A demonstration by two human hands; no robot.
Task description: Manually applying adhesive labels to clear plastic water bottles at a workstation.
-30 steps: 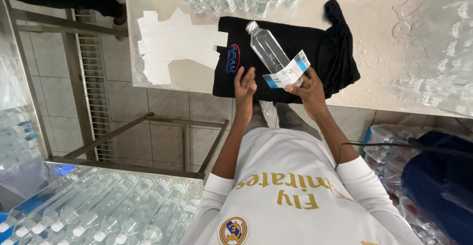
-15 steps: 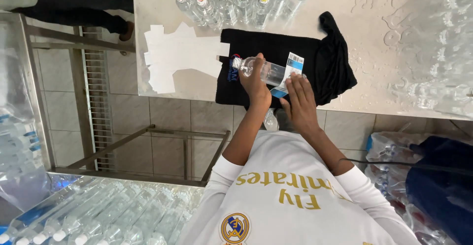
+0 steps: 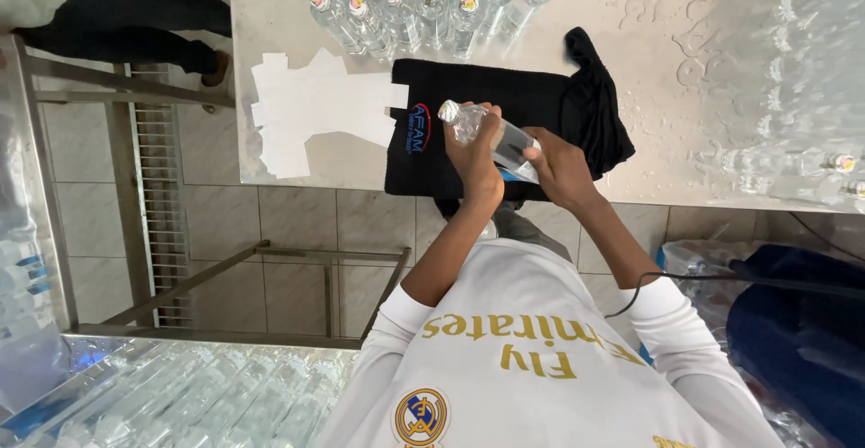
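Bottle: clear plastic bottle (image 3: pixel 487 134) lying tilted over the black cloth (image 3: pixel 505 110), cap toward the left; held in both hands
Left hand (image 3: pixel 475 146): fingers curled around the bottle's neck end
Right hand (image 3: pixel 560 167): wrapped over the bottle's lower body, covering the label
Cloth: spread on the wet bench (image 3: pixel 685 15), bunched at its right end
Far side: row of capped bottles (image 3: pixel 423 2)
Left: white label strips (image 3: pixel 311 105) on the bench
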